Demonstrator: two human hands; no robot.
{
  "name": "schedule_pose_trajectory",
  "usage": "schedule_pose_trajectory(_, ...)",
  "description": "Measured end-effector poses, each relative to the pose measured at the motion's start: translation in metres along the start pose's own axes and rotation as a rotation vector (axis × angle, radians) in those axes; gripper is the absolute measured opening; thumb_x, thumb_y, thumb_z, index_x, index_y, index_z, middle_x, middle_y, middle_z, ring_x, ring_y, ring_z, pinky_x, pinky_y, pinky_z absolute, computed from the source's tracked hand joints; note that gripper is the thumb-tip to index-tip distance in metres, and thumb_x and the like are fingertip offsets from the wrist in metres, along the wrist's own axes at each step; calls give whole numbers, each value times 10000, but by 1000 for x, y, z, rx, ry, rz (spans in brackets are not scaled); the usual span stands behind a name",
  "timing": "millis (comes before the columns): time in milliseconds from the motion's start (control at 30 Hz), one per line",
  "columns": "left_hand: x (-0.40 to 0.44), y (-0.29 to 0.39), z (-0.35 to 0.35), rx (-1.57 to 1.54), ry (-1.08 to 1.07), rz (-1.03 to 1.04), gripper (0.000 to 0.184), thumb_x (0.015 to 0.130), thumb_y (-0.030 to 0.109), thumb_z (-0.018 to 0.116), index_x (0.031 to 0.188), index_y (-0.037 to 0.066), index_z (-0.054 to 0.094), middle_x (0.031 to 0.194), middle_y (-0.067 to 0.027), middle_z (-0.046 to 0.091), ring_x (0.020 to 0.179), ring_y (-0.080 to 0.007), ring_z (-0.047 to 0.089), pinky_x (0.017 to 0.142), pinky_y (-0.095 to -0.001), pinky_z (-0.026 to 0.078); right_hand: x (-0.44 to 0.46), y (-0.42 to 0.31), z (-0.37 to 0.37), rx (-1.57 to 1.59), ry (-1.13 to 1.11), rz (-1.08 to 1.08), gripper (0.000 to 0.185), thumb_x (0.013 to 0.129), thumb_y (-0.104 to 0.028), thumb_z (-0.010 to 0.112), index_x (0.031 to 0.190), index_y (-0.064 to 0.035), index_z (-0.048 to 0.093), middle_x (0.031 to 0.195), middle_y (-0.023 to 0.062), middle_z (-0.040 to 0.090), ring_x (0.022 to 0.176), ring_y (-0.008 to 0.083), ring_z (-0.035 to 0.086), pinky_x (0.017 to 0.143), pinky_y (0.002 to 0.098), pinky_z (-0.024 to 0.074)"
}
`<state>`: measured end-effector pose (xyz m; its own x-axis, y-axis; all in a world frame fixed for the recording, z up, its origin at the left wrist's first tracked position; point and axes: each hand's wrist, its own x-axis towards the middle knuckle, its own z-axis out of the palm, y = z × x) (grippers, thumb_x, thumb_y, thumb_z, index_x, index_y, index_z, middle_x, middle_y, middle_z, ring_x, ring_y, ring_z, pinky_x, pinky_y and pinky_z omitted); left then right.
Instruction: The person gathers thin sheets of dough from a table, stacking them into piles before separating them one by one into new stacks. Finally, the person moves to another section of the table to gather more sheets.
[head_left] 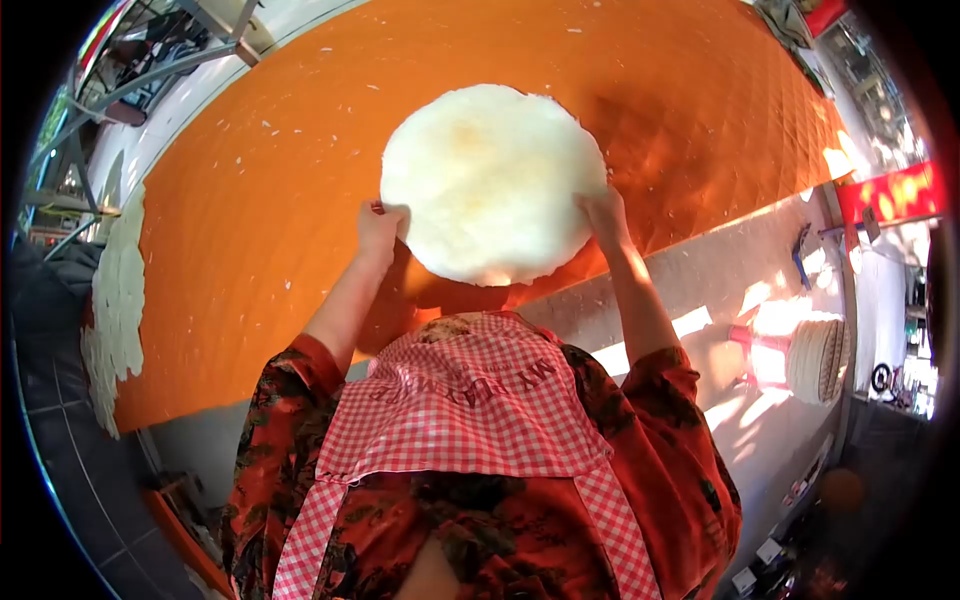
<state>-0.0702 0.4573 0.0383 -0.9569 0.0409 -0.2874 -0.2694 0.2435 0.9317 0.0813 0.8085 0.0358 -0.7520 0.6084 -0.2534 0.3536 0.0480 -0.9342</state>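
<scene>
Round white sheet in two hands

Round white sheet is held by its sides, over a big orange cloth. The sheet is flat and thin, with a bumpy edge and soft yellow patches. The left hand pinches its left edge, with the fingers curled in. The right hand grips its right edge, and the thumb lies on top. Dark shadows fall on the cloth near the sheet. I cannot tell if the far edge touches the cloth.

Little white bits are dotted about on the orange. Far to the left, pale flat pieces hang over the cloth's edge. The person wears a red and white checked apron with letters on it. Off to the right is a pale stack, in bright sun.
</scene>
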Motion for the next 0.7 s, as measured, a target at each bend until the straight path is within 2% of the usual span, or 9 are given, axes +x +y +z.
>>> schedule_pose_trajectory(67,-3,5,-2,141,72,102,395,820,89,598,1165,-35,452,1059,-122,563,927,-190,566,806,-310,475,2,-2,-7,-274,88,-64,423,785,-242,671,1099,27,581,990,116,637,891,230,596,780,345,464)
schedule_pose_trajectory(167,0,-2,5,-227,58,-2,377,865,99,536,1211,-17,440,1090,-123,568,976,-203,551,856,-322,445,16,21,-19,164,335,-162,524,837,-330,646,1209,13,509,1136,145,580,1012,249,552,864,340,433)
schedule_pose_trajectory(367,-17,14,18,165,9,-52,397,885,102,487,1271,23,430,1129,-130,572,1031,-224,543,882,-310,431,30,42,15,231,207,-90,535,895,-309,603,1301,-8,429,1245,131,493,1130,233,471,954,334,384)
schedule_pose_trajectory(500,24,-69,22,-142,16,314,436,855,45,509,1276,-35,426,1156,-151,576,1074,-260,543,961,-382,432,-2,23,-13,-622,387,-215,623,856,-390,653,1284,13,447,1239,196,505,1144,301,484,910,400,432)
schedule_pose_trajectory(533,19,-74,20,-159,80,424,491,866,66,514,1330,-36,390,1191,-162,560,1074,-267,539,959,-382,433,-8,22,-3,-788,631,-509,661,849,-423,650,1313,-4,436,1321,219,451,1207,343,443,955,449,409)
schedule_pose_trajectory(567,27,-112,19,191,282,459,535,879,96,534,1367,-31,355,1220,-171,546,1088,-264,536,955,-388,432,-34,-29,13,-548,455,-643,662,862,-402,635,1353,-21,405,1400,214,379,1266,363,387,1015,488,346)
schedule_pose_trajectory(600,9,-113,2,10,168,345,548,878,112,563,1364,-35,357,1248,-188,529,1133,-276,519,957,-392,426,-52,-55,25,-880,406,-917,660,882,-378,601,1387,-30,357,1441,217,324,1308,391,331,1047,514,291)
schedule_pose_trajectory(633,-28,-72,-30,-42,99,225,568,843,130,563,1354,-22,367,1159,-253,556,1033,-326,568,878,-411,461,-79,-85,52,-912,292,-849,594,903,-273,578,1386,-15,346,1438,232,317,1317,406,312,1076,505,264)
schedule_pose_trajectory(700,-42,-95,-57,123,316,448,557,827,91,587,1342,14,391,982,-185,574,881,-266,581,769,-353,480,-97,-97,98,-930,127,-898,587,890,-241,578,1379,-7,349,1432,248,315,1310,420,316,1062,512,275)
